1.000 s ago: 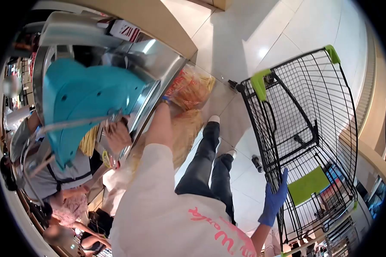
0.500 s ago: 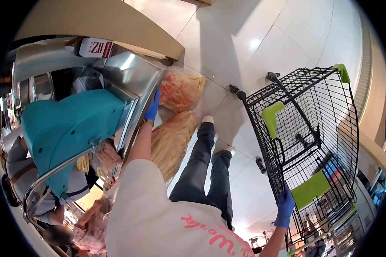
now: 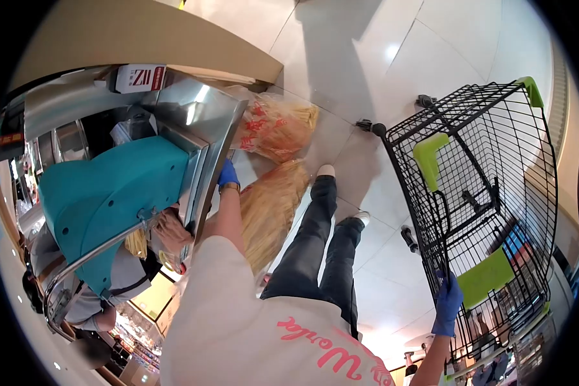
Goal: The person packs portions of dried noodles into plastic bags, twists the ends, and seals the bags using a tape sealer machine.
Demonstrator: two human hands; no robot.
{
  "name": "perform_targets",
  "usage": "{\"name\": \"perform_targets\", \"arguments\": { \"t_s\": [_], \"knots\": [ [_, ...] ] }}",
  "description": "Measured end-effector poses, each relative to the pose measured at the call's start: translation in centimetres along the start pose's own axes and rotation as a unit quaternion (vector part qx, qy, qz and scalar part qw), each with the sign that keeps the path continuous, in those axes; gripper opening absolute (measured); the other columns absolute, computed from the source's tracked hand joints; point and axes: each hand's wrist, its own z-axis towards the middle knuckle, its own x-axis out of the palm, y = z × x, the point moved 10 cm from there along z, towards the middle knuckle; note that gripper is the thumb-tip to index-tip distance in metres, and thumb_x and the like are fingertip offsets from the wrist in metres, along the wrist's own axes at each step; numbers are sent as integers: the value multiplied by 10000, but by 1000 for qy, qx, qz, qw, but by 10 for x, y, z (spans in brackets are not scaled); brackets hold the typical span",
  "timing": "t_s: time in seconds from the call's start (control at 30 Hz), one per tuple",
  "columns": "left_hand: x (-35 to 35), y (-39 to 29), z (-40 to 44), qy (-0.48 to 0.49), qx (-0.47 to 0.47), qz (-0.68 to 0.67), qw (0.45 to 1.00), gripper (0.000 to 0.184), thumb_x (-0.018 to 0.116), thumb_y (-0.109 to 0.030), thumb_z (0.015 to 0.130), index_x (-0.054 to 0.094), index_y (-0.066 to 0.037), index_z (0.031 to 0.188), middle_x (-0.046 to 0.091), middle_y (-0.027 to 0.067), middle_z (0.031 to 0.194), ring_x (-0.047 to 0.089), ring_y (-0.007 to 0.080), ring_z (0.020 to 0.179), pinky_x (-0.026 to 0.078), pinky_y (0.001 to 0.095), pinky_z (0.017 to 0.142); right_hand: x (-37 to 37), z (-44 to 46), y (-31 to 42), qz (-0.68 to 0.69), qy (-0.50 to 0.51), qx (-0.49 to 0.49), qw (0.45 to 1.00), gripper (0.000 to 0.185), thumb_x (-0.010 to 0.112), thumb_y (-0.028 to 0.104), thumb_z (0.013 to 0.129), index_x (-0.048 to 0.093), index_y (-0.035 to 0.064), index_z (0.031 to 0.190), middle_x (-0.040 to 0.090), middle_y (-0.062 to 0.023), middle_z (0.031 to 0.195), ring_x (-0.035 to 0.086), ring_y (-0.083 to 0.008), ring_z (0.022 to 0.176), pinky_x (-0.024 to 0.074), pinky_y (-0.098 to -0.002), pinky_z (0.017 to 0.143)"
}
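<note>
Green-trimmed black cart (image 3: pixel 489 280) on pale tiles (image 3: pixel 434 51), right hand (image 3: pixel 448 305) gripping its side. Steel counter (image 3: pixel 217 123) left of cart; left hand (image 3: pixel 228 174) there, fingers' hold unclear.

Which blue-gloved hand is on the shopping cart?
The right hand, holding the cart's near side; the left hand is opposite, by the steel counter's edge.

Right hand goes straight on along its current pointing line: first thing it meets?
Most likely the shopping cart: the right hand is right at its wire side, touching or nearly so; exact depth is unclear.
</note>
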Motion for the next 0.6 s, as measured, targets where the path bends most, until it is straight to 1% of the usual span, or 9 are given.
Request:
{"name": "perform_targets", "arguments": {
  "t_s": [0.03,0.07,0.1,0.17,0.3,0.37,0.47,0.53,0.6],
  "knots": [
    [12,-11,-8,-1,45,46,998,407,422,-321,917,581,26,1058,595,189,1076,559,324,993,422,343,853,3,0,8,2,0,-20,1000,289,516,81,866,572,53,1148,649,-83,796,486,-102,436,411,-237,422],
    [48,-25,-28,75,193,318,925,382,410,-300,923,589,27,1010,604,179,1024,564,317,944,422,350,819,5,-1,16,4,0,-41,999,295,507,71,865,568,57,1153,658,-89,828,496,-104,441,417,-235,428],
    [85,-37,-66,67,367,527,763,365,399,-278,929,596,27,962,612,168,972,568,310,895,423,356,785,7,-2,18,4,3,-27,1000,292,509,76,867,571,61,1152,660,-87,850,490,-103,440,415,-235,429],
    [112,22,-70,225,452,524,686,377,371,-303,929,559,11,840,592,222,855,564,329,740,420,402,648,10,5,24,-12,-3,-26,1000,288,514,87,868,572,60,1149,658,-84,841,487,-103,438,411,-234,428],
    [110,66,-186,317,384,510,701,308,508,-281,884,573,4,786,576,157,662,551,236,590,412,353,566,9,7,36,-39,-15,-5,999,297,534,144,870,566,57,1153,644,-83,795,505,-105,486,417,-246,472],
    [115,58,-224,381,237,470,760,246,612,-224,827,569,7,754,525,78,602,494,98,597,401,297,557,17,15,23,-40,12,20,999,355,567,200,853,543,64,1180,649,-99,833,593,-182,638,468,-281,598],
    [116,19,-253,403,260,400,781,203,641,-143,792,539,-8,682,447,-6,589,404,48,598,360,258,520,18,12,52,-56,25,-6,998,512,623,245,805,462,77,1260,637,-133,964,621,-277,826,484,-336,713],
    [112,-9,-257,399,311,417,755,215,634,-125,788,517,-20,643,437,-29,592,401,45,586,344,253,507,8,10,88,-97,40,-3,994,735,685,283,736,327,74,1344,540,-179,1174,550,-329,1036,459,-377,829],
    [117,-38,-265,399,363,432,723,236,627,-108,785,495,-32,604,427,-52,595,398,42,575,329,248,493,9,13,121,-180,-20,-143,973,917,744,283,657,227,45,1376,340,-207,1350,366,-363,1209,314,-417,1002]
  ]
}}
